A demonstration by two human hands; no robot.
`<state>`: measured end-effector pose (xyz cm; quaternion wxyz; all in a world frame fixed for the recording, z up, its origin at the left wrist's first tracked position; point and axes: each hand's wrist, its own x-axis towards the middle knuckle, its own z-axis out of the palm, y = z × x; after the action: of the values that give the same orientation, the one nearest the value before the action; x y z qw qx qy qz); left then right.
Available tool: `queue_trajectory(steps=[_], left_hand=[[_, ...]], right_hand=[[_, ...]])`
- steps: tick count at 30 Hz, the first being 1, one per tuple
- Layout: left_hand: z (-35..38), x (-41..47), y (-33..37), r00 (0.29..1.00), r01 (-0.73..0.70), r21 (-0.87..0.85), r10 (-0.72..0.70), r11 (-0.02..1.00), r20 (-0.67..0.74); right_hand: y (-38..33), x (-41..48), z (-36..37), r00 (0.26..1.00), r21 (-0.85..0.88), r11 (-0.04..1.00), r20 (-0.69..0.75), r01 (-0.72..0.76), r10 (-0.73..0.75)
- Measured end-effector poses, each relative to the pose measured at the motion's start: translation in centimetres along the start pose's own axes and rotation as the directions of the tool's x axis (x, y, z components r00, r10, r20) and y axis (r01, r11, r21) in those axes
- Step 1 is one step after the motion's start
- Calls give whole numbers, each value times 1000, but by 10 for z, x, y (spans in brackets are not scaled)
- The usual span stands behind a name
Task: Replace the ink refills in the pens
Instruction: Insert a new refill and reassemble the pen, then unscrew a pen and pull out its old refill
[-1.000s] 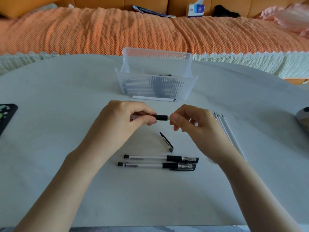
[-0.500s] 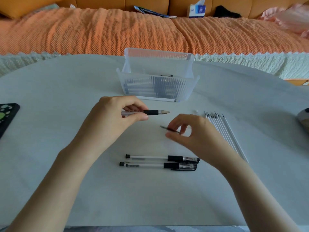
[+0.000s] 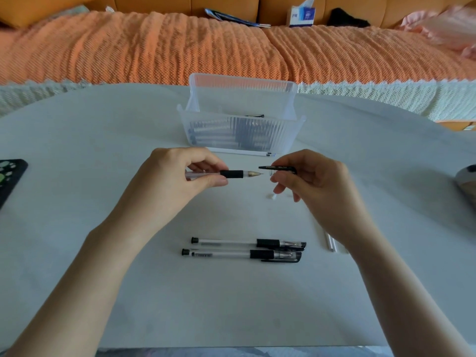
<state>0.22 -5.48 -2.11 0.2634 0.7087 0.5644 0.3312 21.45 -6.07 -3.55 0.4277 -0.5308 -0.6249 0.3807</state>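
My left hand [image 3: 177,176] grips a clear pen [image 3: 231,174] with a black grip and a brass tip that points right. My right hand [image 3: 311,184] holds the pen's black cap [image 3: 278,168] level, its open end just right of the tip, a small gap between them. Two capped pens [image 3: 244,249] lie side by side on the table nearer me. White refills [image 3: 330,244] lie mostly hidden under my right wrist. A small white bit [image 3: 272,196] lies below the cap.
A ribbed clear plastic box [image 3: 242,136] with several pens stands behind my hands, a white refill [image 3: 242,151] along its front. A dark phone [image 3: 10,176] lies at the left edge, a grey object [image 3: 467,179] at the right edge. Beyond the table is an orange-covered sofa [image 3: 231,47].
My right hand picked the cap off the table and raised it to the pen's tip. My left hand kept the pen level and barely moved.
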Motion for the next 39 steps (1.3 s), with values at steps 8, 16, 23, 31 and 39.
queue_trajectory(steps=[8, 16, 23, 31, 39], left_hand=[[6, -1, 6, 999, -25, -39, 26, 999, 27], [12, -4, 7, 1000, -8, -56, 8, 998, -2], [15, -4, 7, 999, 6, -62, -3, 998, 51], [12, 6, -8, 1000, 8, 39, -9, 999, 27], [10, 11, -9, 999, -28, 41, 29, 999, -24]], right_hand=[[-4, -2, 10, 998, -1, 1000, 54, 9, -8], [-3, -4, 17, 999, 53, 998, 16, 27, -28], [-2, -5, 15, 999, 25, 999, 27, 29, -30], [1, -5, -9, 998, -313, 950, 60, -12, 32], [-10, -16, -21, 894, -483, 873, 417, 65, 164]])
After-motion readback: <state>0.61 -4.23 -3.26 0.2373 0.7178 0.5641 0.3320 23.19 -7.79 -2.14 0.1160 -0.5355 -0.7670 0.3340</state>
